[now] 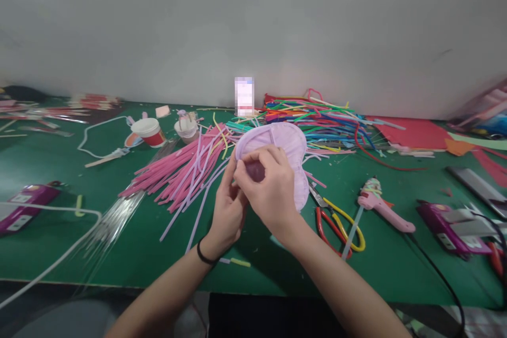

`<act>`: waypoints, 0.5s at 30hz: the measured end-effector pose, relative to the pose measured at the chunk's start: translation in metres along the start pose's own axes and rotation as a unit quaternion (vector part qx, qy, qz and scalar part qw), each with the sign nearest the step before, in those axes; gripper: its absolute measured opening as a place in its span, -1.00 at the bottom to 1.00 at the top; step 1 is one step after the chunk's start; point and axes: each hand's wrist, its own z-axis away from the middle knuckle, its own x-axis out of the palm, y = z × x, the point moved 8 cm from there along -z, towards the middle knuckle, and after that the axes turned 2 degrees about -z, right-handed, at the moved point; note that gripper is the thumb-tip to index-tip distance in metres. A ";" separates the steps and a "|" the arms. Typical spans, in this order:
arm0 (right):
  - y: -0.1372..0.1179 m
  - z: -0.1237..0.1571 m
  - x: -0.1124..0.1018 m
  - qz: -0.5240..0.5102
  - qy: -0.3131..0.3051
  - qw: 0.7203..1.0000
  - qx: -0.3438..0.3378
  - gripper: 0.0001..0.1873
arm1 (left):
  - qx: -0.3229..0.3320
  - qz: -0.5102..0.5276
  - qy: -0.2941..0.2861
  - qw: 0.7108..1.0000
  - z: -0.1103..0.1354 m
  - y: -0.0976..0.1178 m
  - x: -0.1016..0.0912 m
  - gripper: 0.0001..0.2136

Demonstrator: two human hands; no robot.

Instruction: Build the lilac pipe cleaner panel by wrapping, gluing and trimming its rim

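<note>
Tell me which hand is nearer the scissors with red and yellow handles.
Right. The right hand grips the lilac piece just left of the scissors; the left hand sits farther left, beyond it.

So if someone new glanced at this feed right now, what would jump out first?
Probably both hands, left hand and right hand, pinching a lilac heart-shaped piece at centre above the green table. Next, the pink pipe cleaners fanned out left of the hands, and the multicoloured pile by the back wall.

Scissors (336, 222), pink glue gun (382, 206), paper cup (149, 132).
</note>
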 end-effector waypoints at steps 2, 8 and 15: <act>0.003 -0.001 0.000 -0.002 -0.016 1.000 -0.004 -0.93 | -0.024 0.039 -0.011 0.999 -0.001 0.000 0.005 -0.44; 0.004 0.000 -0.010 -0.028 -0.170 0.982 -0.079 -0.79 | -0.054 0.065 0.003 0.996 -0.015 0.003 0.005 -0.71; 0.103 0.024 -0.064 0.118 -0.002 0.988 0.102 -0.50 | -0.108 0.002 0.012 0.994 -0.028 -0.011 -0.011 -0.66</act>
